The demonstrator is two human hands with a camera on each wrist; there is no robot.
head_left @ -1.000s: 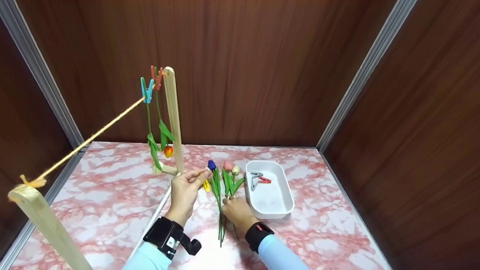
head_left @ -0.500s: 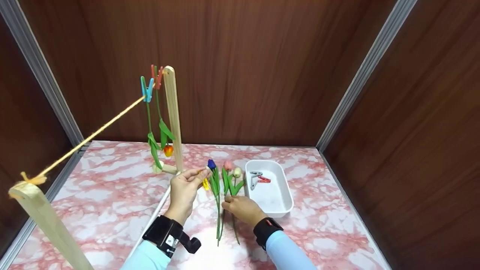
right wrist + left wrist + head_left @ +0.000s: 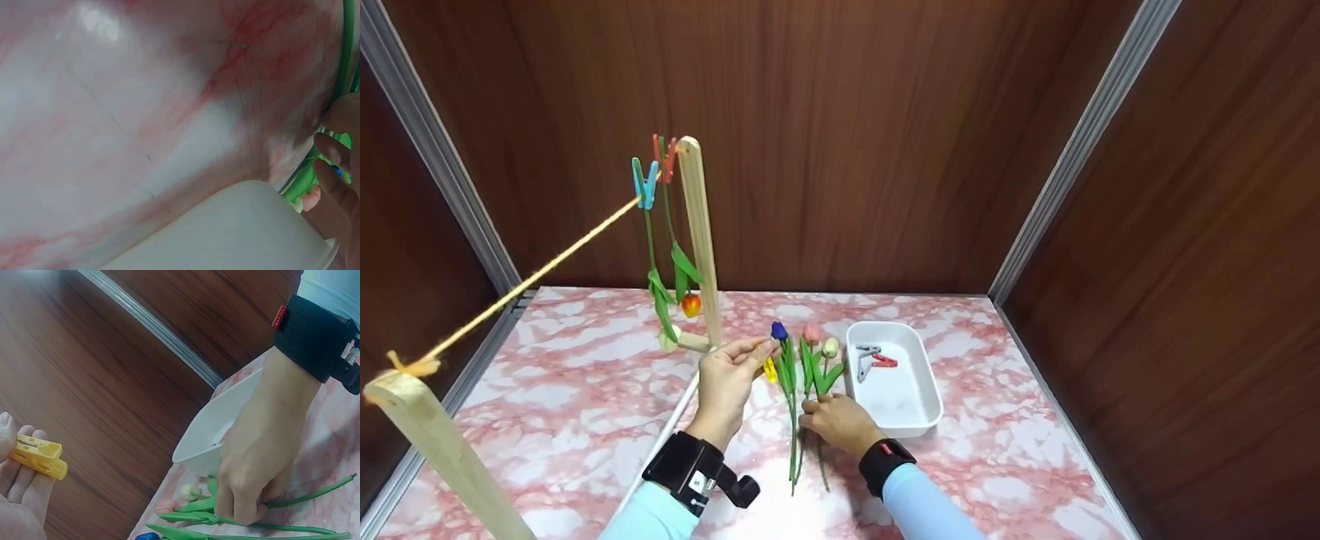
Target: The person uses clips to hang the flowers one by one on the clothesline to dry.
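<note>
Pinched between the thumb and fingers of my left hand (image 3: 726,382), a yellow peg (image 3: 769,369) sits just above the table beside the loose blooms. Taking that peg as the dial's centre, with twelve at the far wall, the blue tulip (image 3: 778,330) lies toward twelve, the pink tulip (image 3: 811,334) toward two and the white tulip (image 3: 830,346) between two and three. At four o'clock my right hand (image 3: 840,420) grasps the white tulip's stem with bent fingers; how firmly, I cannot tell.

By my count the job is under halfway: two of five flowers are up. Toward eleven, an orange tulip (image 3: 691,305) hangs head down from a coral peg (image 3: 665,159), and a pale tulip (image 3: 669,335) from a blue peg (image 3: 645,184), both on a yellow rope (image 3: 562,256). Three blooms remain on the table, unpegged. At three o'clock, a white tub (image 3: 907,401) holds a red peg (image 3: 885,361) and gray pegs (image 3: 864,367), perhaps enough for the rest.

The rope runs between a far post (image 3: 701,225) at eleven and a near post (image 3: 450,450) between eight and nine, leaving a long bare stretch. Beneath it all is a table (image 3: 997,480) marbled pink and white, glare-bright near six, boxed by brown wood-grain walls (image 3: 840,150) with metal strips (image 3: 1054,180) at the corners.
</note>
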